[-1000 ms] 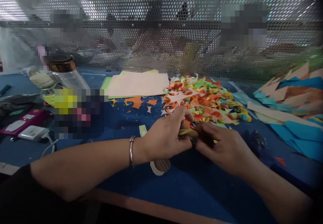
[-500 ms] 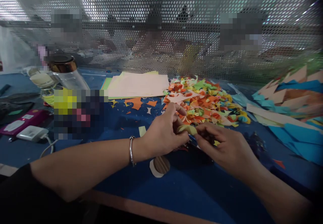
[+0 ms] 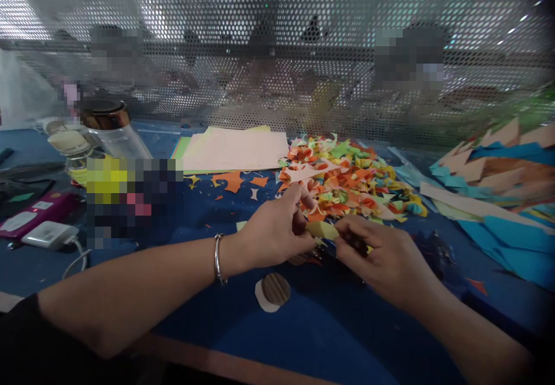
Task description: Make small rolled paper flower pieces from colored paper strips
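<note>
**Both hands pinch a small yellow paper piece above the blue bench**

The left hand [image 3: 277, 229] and the right hand [image 3: 385, 255] meet at the middle of the bench [image 3: 303, 339], fingertips turned toward each other. Between them is a yellow paper piece [image 3: 323, 230], small and folded or curled. The left hand's thumb and fingers close narrowly on its near end. The right hand's fingers curl tightly round its other end, so both hands grip the same piece. It is held just off the bench surface. Something dark lies right under the right hand's fingers, but it is too hidden to make out.

A metal bracelet [image 3: 218, 258] sits on the left wrist. Just below the left hand, nearer the person, a small round disc [image 3: 273, 291] with brown stripes lies flat on the bench, apart from the fingers.

Just beyond both hands is a heap of paper scraps [image 3: 351, 180] in orange, green, yellow and pink, its near edge almost touching the left hand's fingertips. Farther out from the left hand lies a flat stack of pale paper sheets [image 3: 236, 149], with a few orange cut-outs [image 3: 234, 181] scattered between it and the hand. Well off to the left of the left hand stand a jar with a gold lid [image 3: 108, 125] and a white charger [image 3: 45, 234]. Well off to the right of the right hand, blue and tan zigzag strips [image 3: 498, 182] are piled up. A perforated metal screen [image 3: 277, 38] rises behind everything.
</note>
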`<state>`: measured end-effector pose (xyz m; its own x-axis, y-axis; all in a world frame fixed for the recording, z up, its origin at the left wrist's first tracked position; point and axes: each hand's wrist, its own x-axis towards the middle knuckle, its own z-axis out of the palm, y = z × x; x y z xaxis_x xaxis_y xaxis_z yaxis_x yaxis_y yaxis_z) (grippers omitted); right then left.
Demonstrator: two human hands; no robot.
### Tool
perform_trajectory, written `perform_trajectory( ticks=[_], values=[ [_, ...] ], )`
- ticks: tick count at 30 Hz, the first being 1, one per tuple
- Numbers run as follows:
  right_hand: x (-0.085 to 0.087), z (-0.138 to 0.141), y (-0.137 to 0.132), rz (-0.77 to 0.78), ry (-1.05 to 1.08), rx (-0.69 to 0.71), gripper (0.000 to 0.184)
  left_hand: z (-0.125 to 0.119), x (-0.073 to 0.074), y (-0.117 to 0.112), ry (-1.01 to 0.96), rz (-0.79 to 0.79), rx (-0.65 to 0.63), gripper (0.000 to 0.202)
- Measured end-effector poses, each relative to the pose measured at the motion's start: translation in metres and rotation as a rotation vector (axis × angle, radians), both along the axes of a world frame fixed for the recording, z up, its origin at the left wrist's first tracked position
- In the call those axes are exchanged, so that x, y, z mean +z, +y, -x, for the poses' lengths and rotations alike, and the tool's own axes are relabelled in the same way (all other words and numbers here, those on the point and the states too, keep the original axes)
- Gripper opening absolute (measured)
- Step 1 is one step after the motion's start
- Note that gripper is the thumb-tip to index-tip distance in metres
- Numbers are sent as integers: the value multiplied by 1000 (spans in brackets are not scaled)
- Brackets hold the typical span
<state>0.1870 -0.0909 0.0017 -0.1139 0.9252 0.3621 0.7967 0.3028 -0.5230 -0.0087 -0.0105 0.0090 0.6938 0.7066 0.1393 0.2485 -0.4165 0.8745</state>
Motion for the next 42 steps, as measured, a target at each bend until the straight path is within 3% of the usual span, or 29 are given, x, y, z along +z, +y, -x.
perform_trajectory(
  ticks=[7,11,14,16,19,22,26,31,34,42],
  values=[
    [-3,-1,0,-3,-41,17,16,5,-5,9,97,-109,-55,40],
    [-4,-4,-1,-18,-73,9,16,5,-5,14,82,-169,-44,25],
    [-4,-3,0,-6,-95,42,15,1,-2,11,-50,-61,-21,13],
    [-4,-2,0,4,-100,74,15,-3,-2,7,-85,38,-94,17],
    [-6,0,1,33,-96,83,17,-7,-7,6,-76,135,-187,22],
    [-6,-1,1,64,-91,84,16,-7,-13,8,-51,195,-200,18],
    [-5,-4,0,41,-57,77,16,-7,-14,10,-2,407,-213,10],
    [-4,-7,-3,-79,-14,-20,13,-12,-10,12,-195,675,-62,19],
    [-5,-7,-5,-134,-31,-7,10,-15,-10,12,-356,801,54,28],
    [-5,-2,-2,-198,-133,85,11,-15,-9,6,-410,907,79,25]
  ],
)
